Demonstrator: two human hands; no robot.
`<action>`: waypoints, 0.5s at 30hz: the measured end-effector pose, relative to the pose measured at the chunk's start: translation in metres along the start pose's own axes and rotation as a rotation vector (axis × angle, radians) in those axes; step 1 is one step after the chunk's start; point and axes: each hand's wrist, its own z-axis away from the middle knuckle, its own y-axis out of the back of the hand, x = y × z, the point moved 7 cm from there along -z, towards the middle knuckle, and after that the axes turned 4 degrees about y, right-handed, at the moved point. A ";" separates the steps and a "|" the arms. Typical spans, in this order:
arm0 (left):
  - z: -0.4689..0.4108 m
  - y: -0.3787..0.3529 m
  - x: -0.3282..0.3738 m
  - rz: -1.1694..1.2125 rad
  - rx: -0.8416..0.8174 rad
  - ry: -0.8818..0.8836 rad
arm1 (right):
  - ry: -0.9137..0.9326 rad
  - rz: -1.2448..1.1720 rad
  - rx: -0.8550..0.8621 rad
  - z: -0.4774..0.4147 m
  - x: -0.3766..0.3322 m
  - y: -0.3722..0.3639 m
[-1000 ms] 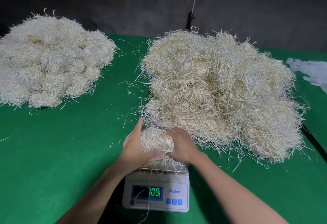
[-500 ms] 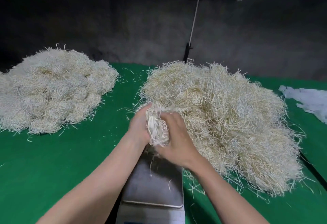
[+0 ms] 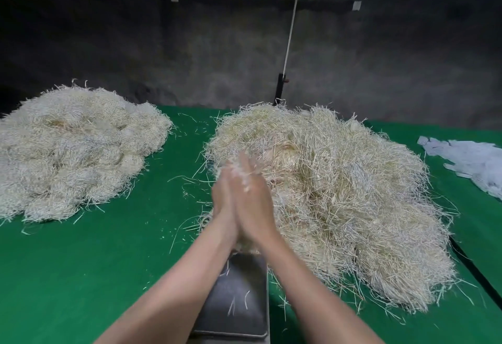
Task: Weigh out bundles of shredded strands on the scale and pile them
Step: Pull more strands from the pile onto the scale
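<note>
My left hand (image 3: 223,202) and my right hand (image 3: 255,202) are pressed palm to palm with straight fingers, above the far end of the scale. A small bundle of pale strands (image 3: 245,180) is squeezed between them, blurred and mostly hidden. The scale's steel pan (image 3: 239,297) lies below my wrists with only a few stray strands on it; its display is out of view. A big loose heap of strands (image 3: 353,194) lies just right of my hands. A pile of rounded bundles (image 3: 73,150) sits at the far left.
Everything rests on a green-covered table (image 3: 95,267) scattered with loose strands. Crumpled white sheets (image 3: 472,161) lie at the right edge. A thin pole on a black clamp (image 3: 280,91) stands behind the heap, against a dark wall.
The bundle was lifted off the scale pan and carried up and forward. My hands went from cupping it with curled fingers to pressing it flat between both palms.
</note>
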 end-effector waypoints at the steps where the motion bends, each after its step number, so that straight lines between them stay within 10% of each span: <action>1: 0.005 -0.002 -0.005 -0.013 0.031 0.020 | -0.099 -0.110 0.009 -0.010 0.010 0.009; 8: -0.009 -0.008 -0.006 0.083 -0.089 0.162 | -0.077 -0.274 0.050 0.005 0.020 0.003; 15: 0.009 0.017 -0.026 0.038 -0.056 -0.037 | -0.657 -0.769 0.400 -0.026 0.087 0.042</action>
